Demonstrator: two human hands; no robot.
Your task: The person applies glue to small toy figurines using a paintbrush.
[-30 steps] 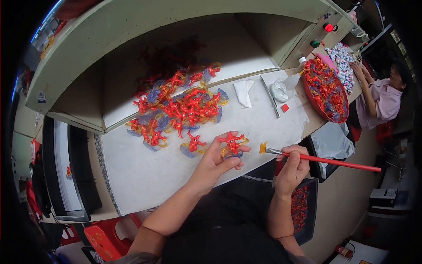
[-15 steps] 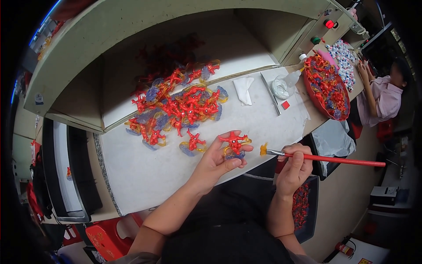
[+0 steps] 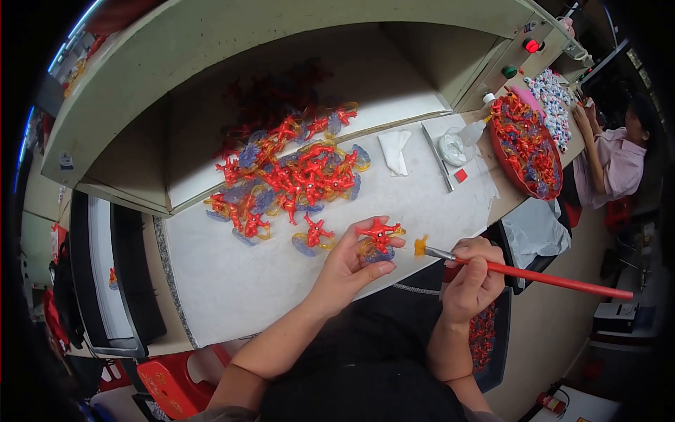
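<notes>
- Red toy figure [image 3: 380, 236] is in my left hand [image 3: 349, 269], over the near edge of the white sheet [image 3: 239, 288]. It looks like smooth, shiny plastic, with limbs sticking out and a see-through bluish-purple base.
- My left hand is half curled, with thumb and fingers around the toy's base.
- My right hand [image 3: 474, 281] is closed around a paintbrush [image 3: 555, 280]. Its handle is long, round and red, with a silver metal collar.
- Flat, yellow-orange bristles [image 3: 420, 246] point at the toy, near it but not touching.
- Another red toy [image 3: 318, 231] lies alone on the sheet, with a see-through purple base too.
- Behind it is a messy, spiky pile of toys [image 3: 302, 172], red, yellow and purple.
- A soft white folded cloth [image 3: 395, 152] lies beside a thin, straight metal tool [image 3: 438, 157].
- More toys fill a red oval basket [image 3: 506, 176] on my right.
</notes>
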